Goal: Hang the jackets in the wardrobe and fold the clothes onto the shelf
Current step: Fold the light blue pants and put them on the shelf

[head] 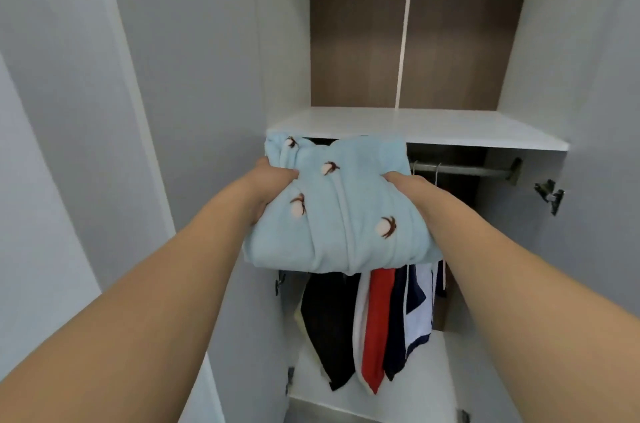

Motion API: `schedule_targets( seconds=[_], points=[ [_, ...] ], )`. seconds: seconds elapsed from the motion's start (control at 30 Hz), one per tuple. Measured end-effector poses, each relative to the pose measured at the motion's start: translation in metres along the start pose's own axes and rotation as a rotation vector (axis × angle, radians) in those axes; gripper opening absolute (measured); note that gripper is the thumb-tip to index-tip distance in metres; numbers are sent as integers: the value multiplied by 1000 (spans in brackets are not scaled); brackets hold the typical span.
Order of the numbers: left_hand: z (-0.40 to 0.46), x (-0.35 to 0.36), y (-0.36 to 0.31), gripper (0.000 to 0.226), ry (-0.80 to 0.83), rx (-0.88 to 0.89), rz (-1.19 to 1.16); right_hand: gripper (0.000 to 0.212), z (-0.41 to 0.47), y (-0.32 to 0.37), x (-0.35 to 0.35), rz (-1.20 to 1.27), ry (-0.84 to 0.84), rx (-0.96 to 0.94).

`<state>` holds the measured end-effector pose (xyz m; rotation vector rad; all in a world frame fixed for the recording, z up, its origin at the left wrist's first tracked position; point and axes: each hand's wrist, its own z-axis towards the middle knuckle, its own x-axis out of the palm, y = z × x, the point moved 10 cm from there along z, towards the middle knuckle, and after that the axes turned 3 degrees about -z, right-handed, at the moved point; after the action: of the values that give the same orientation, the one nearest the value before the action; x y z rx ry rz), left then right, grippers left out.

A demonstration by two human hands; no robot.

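The wardrobe (194,76) stands open ahead of both hands, its grey doors swung out to either side. Its white shelf (450,126) lies just beyond and slightly above the hands, bare on the part that shows, with a brown back panel (450,31) rising behind it. Below the hands hang the jackets (367,325), black, red, white and navy, on a rail (464,170) that shows just past the right hand.

Between the hands is a folded pale-blue garment (339,211), fleecy, dotted with small pink-and-brown motifs. Its far edge is level with the shelf's front lip and seems to touch it at the left corner; the rest is still held in the air.

The left hand (270,188) grips the garment's left side, thumb on top and fingers curled under. The right hand (407,181) grips the right side the same way, fingers hidden beneath the cloth.

The step in hand looks to be setting the fold on the shelf. To do it well, lift the bundle a touch so its underside clears the lip, keep both sides level, and slide it flat well onto the board before letting go. Draw the fingers out sideways from under it, or the lower layers may drag and the fold open.
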<state>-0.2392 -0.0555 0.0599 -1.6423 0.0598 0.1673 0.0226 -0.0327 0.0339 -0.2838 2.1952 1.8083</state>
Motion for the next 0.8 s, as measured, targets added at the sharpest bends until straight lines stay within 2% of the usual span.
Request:
schedule_targets(
  seconds=[0.13,0.23,0.4,0.57,0.7,0.8],
  points=[
    [46,2,-78,39,53,106,63,26,7,65,-34,141,-96,-105],
    [78,1,-119,39,109,159,82,16,18,110,-46,237,-113,-191],
    [145,1,-150,40,114,163,84,41,68,154,-64,141,-194,-216],
    [232,4,-192,57,4,282,136,61,163,183,-75,128,-261,-215],
    [310,3,-221,58,-83,323,196,65,245,211,-71,171,-275,-302],
    [365,-3,-228,54,-174,315,271,70,298,231,-61,87,-256,-373]
  ],
)
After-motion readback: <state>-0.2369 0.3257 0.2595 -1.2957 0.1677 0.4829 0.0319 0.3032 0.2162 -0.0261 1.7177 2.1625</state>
